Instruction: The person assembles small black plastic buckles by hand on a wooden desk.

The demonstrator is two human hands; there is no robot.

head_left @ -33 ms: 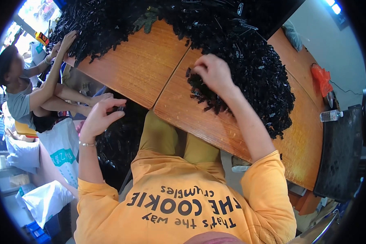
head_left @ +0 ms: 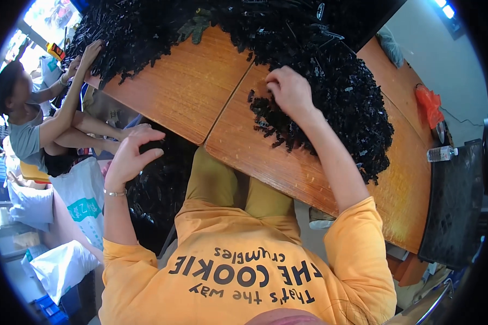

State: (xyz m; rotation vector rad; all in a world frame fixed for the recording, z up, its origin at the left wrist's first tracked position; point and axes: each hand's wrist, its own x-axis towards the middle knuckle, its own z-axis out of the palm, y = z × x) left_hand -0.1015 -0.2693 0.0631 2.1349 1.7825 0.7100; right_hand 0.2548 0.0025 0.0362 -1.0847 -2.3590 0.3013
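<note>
Tabletop is bearing black pieces, right hand curling over it, contents unclear, left hand gaping beside it.

Small black pieces lie in a thick, jumbled heap on the wooden table.

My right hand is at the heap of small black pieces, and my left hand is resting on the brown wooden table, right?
Not quite: the head view shows your left hand off the brown wooden table, past its near edge. Your right hand is at the heap of small black pieces, as you said.
</note>
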